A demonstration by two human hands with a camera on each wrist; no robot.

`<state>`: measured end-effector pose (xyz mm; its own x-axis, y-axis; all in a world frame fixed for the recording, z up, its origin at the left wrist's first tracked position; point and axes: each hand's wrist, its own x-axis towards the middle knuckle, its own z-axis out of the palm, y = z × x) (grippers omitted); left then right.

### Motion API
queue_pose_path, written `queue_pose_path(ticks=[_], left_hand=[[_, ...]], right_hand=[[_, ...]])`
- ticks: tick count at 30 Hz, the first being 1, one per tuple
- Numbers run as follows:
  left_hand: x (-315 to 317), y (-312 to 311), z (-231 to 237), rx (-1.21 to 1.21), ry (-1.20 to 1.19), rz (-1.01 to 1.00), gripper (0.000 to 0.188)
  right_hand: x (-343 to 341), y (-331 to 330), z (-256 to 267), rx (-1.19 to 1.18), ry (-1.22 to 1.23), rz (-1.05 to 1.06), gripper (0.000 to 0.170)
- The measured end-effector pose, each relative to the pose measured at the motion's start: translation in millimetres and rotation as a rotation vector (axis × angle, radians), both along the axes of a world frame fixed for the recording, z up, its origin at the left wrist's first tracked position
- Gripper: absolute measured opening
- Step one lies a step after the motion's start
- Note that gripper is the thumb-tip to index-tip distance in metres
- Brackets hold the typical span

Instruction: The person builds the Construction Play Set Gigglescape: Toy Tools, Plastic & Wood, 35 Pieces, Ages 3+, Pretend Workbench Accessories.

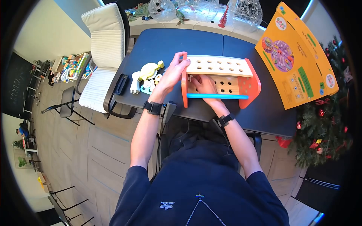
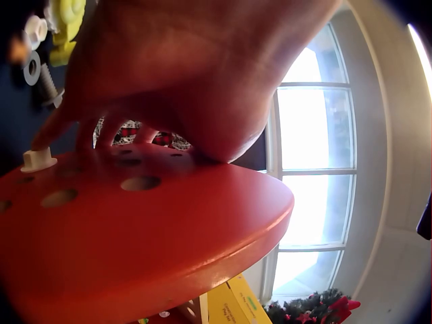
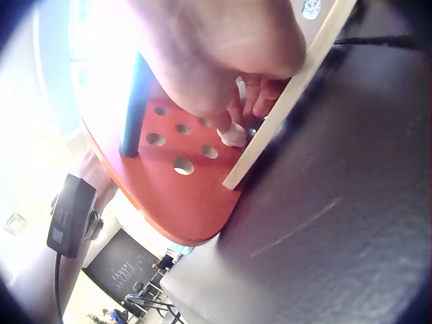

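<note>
A toy workbench has a red left side panel [image 1: 184, 84] with holes and a pale wooden top [image 1: 220, 60]. My left hand [image 1: 174, 73] grips this panel at its upper part, fingers bent over its edge. In the left wrist view, one digit touches a white bolt head [image 2: 38, 160] on the panel's outer face. My right hand [image 1: 204, 86] reaches in between the wooden top and the blue bar [image 1: 226, 96]. Seen from the right wrist, its fingers pinch a white piece [image 3: 231, 135], apparently a nut, against the panel's inner face; the other fingertips are partly hidden.
Yellow, white and green toy parts [image 1: 149, 71] lie on the dark table [image 1: 169, 41] left of the workbench, near a black case [image 1: 121, 84]. An orange-yellow box [image 1: 301, 79] stands at the right, beside a decorated tree [image 1: 320, 128]. A white chair [image 1: 98, 83] is at the left.
</note>
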<state>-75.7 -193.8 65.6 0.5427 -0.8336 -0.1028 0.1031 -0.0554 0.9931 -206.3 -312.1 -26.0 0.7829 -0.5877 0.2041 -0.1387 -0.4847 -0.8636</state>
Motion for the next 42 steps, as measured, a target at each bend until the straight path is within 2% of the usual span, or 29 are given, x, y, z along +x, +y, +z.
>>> queue_pose_path(ticks=[7,13,16,22,25,29,37,40,42], left_hand=[[1.4,0.2,-1.5,0.012,-0.032,-0.007,0.063],[-2.4,1.3,3.2,0.002,-0.001,0.007,0.059],[-1.7,1.0,1.3,-0.001,-0.014,0.010,0.059],[2.5,0.3,-2.2,0.031,-0.055,-0.010,0.063],[2.8,0.6,-1.4,0.039,-0.066,-0.011,0.063],[-1.5,1.1,5.0,0.031,-0.038,0.007,0.060],[-1.2,1.7,4.3,0.034,-0.054,0.005,0.058],[1.1,0.9,2.2,0.041,-0.073,-0.002,0.058],[1.6,0.3,1.5,0.033,-0.081,-0.001,0.058]], right_hand=[[-6.5,-3.7,12.0,-0.031,0.052,0.118,0.027],[-3.0,-4.0,8.3,-0.042,0.131,0.060,0.028],[-2.6,-2.6,5.9,-0.041,0.008,0.048,0.030],[9.8,-1.5,-3.5,-0.176,0.124,-0.055,0.036],[8.4,-4.3,-4.7,-0.170,0.187,-0.034,0.034],[-0.3,-4.5,4.2,-0.157,0.042,0.032,0.031],[-5.9,-6.4,15.3,-0.116,0.161,0.126,0.031],[-4.8,-6.4,4.3,-0.103,0.092,0.078,0.030],[-5.6,-4.1,15.5,-0.068,0.150,0.067,0.030]])
